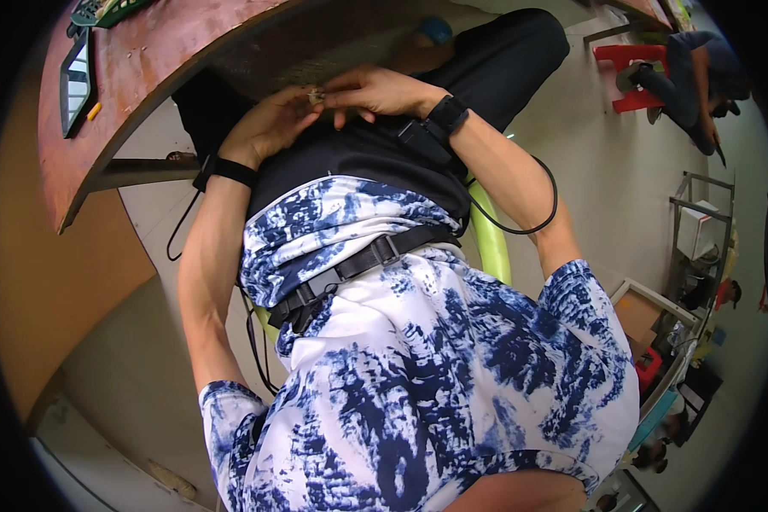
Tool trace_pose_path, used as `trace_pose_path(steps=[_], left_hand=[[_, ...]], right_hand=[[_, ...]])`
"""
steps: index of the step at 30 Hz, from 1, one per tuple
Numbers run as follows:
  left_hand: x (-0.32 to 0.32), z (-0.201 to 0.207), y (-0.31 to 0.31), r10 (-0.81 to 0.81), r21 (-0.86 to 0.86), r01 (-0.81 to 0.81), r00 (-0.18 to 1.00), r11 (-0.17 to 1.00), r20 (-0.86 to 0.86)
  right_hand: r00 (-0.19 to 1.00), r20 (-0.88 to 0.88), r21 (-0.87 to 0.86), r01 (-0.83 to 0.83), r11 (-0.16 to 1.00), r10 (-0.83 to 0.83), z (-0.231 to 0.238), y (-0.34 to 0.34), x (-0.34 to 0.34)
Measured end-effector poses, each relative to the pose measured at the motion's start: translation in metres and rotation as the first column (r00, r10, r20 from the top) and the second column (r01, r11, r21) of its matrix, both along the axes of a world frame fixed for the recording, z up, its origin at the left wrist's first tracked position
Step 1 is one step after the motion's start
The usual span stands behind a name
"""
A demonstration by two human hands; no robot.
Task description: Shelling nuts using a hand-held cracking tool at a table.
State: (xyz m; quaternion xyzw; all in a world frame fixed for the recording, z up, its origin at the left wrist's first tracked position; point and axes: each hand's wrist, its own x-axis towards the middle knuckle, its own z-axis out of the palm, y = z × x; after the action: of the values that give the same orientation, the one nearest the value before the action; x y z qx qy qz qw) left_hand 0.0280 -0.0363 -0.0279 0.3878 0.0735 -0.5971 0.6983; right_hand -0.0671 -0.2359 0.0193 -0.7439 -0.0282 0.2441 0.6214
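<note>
Above my lap, my left hand (275, 122) and my right hand (369, 91) meet at a small pale object (316, 96). Its kind is too small to tell. The fingertips of both hands are pinched on it, the right thumb and forefinger from the right side, the left fingers from the left. Part of the piece is hidden by the fingers. Black straps circle both wrists, and a dark box-like device (424, 141) sits by the right one. Black trousers (350, 162) lie beneath the hands.
A reddish-brown table (136, 77) curves past at upper left, carrying a dark-framed tray (77, 81), a small yellow piece (94, 111) and a green basket (111, 10). Another person (700, 77) is by a red stool (631, 77) at upper right. A metal rack (683, 200) stands at right.
</note>
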Motion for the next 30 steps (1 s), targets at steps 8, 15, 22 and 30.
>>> trace_pose_path(steps=[8,15,22,30], left_hand=[[-0.001,0.007,0.0,-0.018,-0.071,0.013,0.997,0.997,-0.076],[-0.004,0.013,0.005,0.014,-0.081,-0.019,0.998,0.997,-0.065],[-0.005,0.013,0.004,0.089,-0.214,-0.138,0.971,0.967,-0.223],[-0.003,0.014,0.006,0.066,-0.262,-0.129,0.97,0.956,-0.233]], right_hand=[[0.957,-0.283,0.262,0.008,0.965,0.069,-0.001,-0.01,0.009],[0.969,-0.237,0.539,0.185,0.822,-0.063,0.007,-0.01,-0.002],[0.978,-0.21,0.69,0.165,0.705,-0.023,-0.001,-0.024,0.006],[0.976,-0.217,0.759,0.171,0.628,-0.003,-0.006,-0.023,0.005]])
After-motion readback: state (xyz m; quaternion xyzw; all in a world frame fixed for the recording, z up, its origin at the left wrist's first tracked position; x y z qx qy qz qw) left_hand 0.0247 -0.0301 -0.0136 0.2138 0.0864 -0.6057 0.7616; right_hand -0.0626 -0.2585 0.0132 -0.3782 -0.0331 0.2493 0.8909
